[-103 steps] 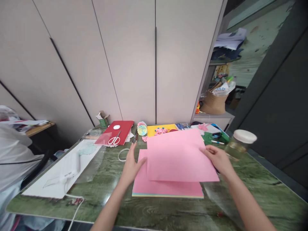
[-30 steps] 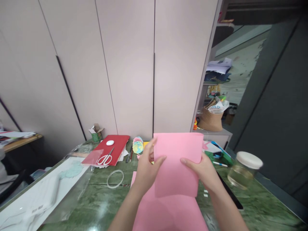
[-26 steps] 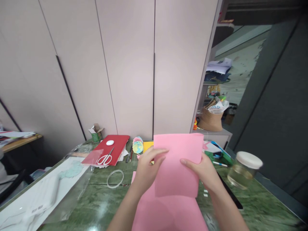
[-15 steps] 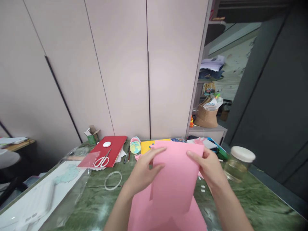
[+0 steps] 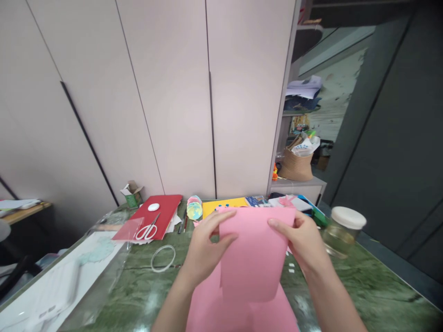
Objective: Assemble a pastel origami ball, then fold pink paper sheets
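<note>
From the head view, we hold a pink paper (image 5: 254,263) upright in front of us, above a wider pink sheet (image 5: 205,311) that lies on the green table (image 5: 380,281). Our right hand (image 5: 306,242) grips the paper's upper right corner, thumb on the near face and fingers behind. Our left hand (image 5: 205,246) is at the upper left edge, its thumb and forefinger apart, their tips over the near face; we cannot tell whether the other fingers close on it from behind.

Just beyond the paper's top edge we see a yellow sheet (image 5: 221,204) and, to its left, a round stack of coloured paper (image 5: 194,210). Farther left, white-handled scissors (image 5: 151,226) and a white round piece (image 5: 153,207) rest on a red folder (image 5: 166,210), with an open green box (image 5: 132,199) behind. A clear ring (image 5: 152,260) lies on the table to the left of our left hand, and a large white sheet (image 5: 31,286) lies near the table's left side.

On the right, a jar (image 5: 341,240) with a white lid and pale liquid stands near our right hand, and small white scraps (image 5: 291,268) lie between that hand and the pink sheet.
</note>
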The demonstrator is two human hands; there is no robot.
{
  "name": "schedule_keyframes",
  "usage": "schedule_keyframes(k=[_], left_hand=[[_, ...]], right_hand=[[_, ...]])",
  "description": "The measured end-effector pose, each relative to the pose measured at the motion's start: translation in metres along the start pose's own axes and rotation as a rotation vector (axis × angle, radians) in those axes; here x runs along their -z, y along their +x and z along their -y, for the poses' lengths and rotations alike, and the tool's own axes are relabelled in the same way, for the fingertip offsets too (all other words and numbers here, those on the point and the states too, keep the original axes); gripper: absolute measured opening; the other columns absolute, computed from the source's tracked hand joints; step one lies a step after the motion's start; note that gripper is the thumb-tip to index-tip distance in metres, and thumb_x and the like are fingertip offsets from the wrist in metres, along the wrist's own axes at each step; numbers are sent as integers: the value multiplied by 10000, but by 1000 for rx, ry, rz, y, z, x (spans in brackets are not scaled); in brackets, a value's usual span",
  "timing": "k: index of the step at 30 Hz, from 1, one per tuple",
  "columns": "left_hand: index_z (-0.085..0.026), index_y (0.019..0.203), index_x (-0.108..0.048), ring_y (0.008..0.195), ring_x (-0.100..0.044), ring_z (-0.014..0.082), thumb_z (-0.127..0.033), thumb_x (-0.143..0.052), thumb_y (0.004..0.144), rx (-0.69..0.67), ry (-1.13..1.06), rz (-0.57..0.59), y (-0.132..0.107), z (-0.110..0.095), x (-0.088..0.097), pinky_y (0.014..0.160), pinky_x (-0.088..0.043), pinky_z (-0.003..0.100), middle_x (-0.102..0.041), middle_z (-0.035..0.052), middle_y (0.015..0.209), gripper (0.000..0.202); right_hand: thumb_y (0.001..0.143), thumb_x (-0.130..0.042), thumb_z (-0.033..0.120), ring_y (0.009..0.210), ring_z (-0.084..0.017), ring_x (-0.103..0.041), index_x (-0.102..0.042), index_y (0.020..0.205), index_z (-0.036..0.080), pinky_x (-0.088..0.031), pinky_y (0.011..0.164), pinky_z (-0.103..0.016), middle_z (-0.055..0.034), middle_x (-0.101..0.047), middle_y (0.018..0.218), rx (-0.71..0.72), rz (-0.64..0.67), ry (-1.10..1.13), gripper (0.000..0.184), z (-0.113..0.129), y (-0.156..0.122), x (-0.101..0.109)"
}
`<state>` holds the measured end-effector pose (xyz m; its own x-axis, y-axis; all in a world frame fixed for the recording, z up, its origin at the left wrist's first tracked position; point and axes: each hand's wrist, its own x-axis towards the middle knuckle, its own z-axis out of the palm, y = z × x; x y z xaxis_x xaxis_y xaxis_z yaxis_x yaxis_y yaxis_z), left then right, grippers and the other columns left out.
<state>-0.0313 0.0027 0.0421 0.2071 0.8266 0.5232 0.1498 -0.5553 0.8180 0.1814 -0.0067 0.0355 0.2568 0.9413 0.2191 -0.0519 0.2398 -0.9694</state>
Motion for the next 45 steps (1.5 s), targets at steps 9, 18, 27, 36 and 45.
schedule_keyframes(k=[9,18,27,36,45], left_hand=[[-331,1119,-628,1069,-565,217,-227,-652,761,-45,17,12,-4,-4,1,790,-512,276,-615,34,1187,374],[-345,1117,-624,1096,-547,201,-216,-635,782,-88,37,19,-7,-5,2,805,-515,257,-626,20,1156,359],[-371,1145,-595,1057,-544,177,-211,-632,784,-77,45,17,-7,-2,3,782,-506,239,-605,1,1190,397],[-336,1183,-570,591,-438,68,-183,-647,758,-20,111,-9,-2,6,7,640,-485,232,-575,19,1209,458],[-353,1211,-539,1024,-555,178,-202,-612,802,-203,108,17,-2,9,6,787,-510,273,-608,19,1171,442]], right_hand=[[563,-788,359,646,-217,-633,-667,795,187,-500,575,-309,-42,-705,750,-13,-1,40,313,-3,-1,1],[546,-799,341,598,-200,-609,-658,784,182,-487,536,-300,-35,-683,699,-16,-23,56,319,-4,-1,1],[593,-780,319,647,-193,-627,-663,819,184,-499,570,-283,-40,-697,762,-8,39,96,288,-3,0,3],[638,-761,277,618,-135,-625,-683,873,188,-489,604,-234,-36,-707,754,-13,190,201,262,2,11,12],[611,-777,280,549,-131,-593,-676,739,167,-479,545,-240,-12,-659,617,19,104,185,198,2,9,17]])
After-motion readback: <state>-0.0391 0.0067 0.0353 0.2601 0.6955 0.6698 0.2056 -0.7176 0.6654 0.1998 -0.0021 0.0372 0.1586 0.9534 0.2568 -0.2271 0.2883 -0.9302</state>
